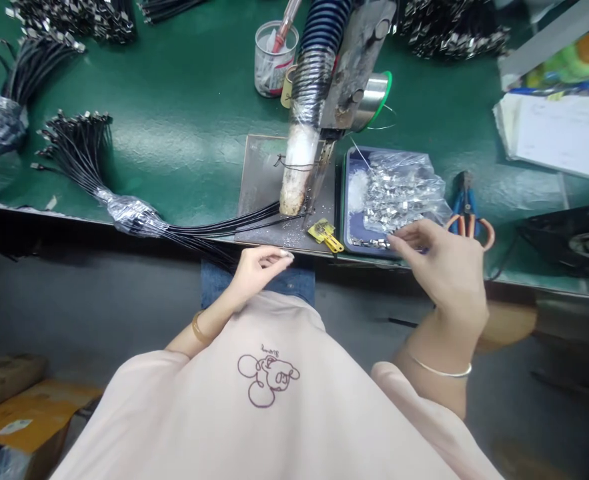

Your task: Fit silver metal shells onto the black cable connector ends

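My left hand hovers at the bench's front edge with its fingers curled together in a pinch, close to the ends of a taped bundle of black cables. What it pinches is too small to see. My right hand reaches to the front edge of a blue tray and its fingertips pinch among small metal clips spilling from a clear bag. A soldering fixture stands on a grey plate between the hands, with a yellow clip at its foot.
More cable bundles lie on the green mat at the left and back. A clear cup, a solder spool, orange-handled pliers, papers and cardboard boxes on the floor are around.
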Motion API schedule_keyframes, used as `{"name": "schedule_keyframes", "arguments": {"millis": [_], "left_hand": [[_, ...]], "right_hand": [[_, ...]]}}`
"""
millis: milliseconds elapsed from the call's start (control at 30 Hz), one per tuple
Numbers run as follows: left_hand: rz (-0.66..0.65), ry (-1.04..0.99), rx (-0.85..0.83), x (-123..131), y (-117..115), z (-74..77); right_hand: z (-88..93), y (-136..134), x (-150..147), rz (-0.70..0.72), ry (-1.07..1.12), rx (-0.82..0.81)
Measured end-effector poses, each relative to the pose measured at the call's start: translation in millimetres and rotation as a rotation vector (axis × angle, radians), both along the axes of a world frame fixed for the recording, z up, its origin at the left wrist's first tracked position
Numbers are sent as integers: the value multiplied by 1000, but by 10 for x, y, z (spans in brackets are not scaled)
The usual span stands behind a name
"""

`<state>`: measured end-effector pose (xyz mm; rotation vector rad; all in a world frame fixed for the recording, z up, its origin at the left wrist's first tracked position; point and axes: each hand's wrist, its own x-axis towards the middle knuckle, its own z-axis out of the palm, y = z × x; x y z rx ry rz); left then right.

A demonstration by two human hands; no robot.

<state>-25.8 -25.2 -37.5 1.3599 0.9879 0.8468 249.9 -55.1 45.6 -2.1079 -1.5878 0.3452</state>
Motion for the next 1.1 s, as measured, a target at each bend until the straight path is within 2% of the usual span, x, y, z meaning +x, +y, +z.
{"name": "schedule_keyframes", "arguments": {"millis": [100,167,200,300,367,433,500,533,633,667,700,733,800,833,900,967,1100], "left_hand": [[160,126,386,-14,195,60],[194,328,647,11,357,79],[183,448,715,34,431,78],[126,719,749,115,568,56],[112,761,719,139,578,73],[84,698,679,113,534,148],[-35,566,620,49,458,273],[-156,479,578,15,415,344],[-686,157,374,-32,292,500],[-785,92,297,-21,260,515],[-802,46,212,4,233,507],[-730,16,125,37,212,478],[-405,-52,-47,114,189,382],[-244,-103,-95,148,186,330],[-42,-178,-139,193,189,247],[33,-201,-130,207,193,214],[59,-199,-94,201,182,245]], "right_hand": [[-71,165,205,122,34,-167],[-83,260,261,178,40,-226],[-78,300,268,190,35,-254],[-39,377,232,190,22,-342],[-15,379,179,166,21,-349],[-7,338,119,119,23,-270],[-12,265,53,48,31,-104],[-17,221,17,19,39,0],[-36,96,-119,-31,90,277],[-46,63,-177,-36,134,328],[-60,36,-241,-36,200,353],[-79,15,-313,-30,292,360],[-132,-7,-470,19,518,327],[-164,-10,-554,46,611,314],[-235,-9,-724,73,711,330],[-301,-5,-882,53,670,396],[-395,-3,-1082,52,505,470]]}}
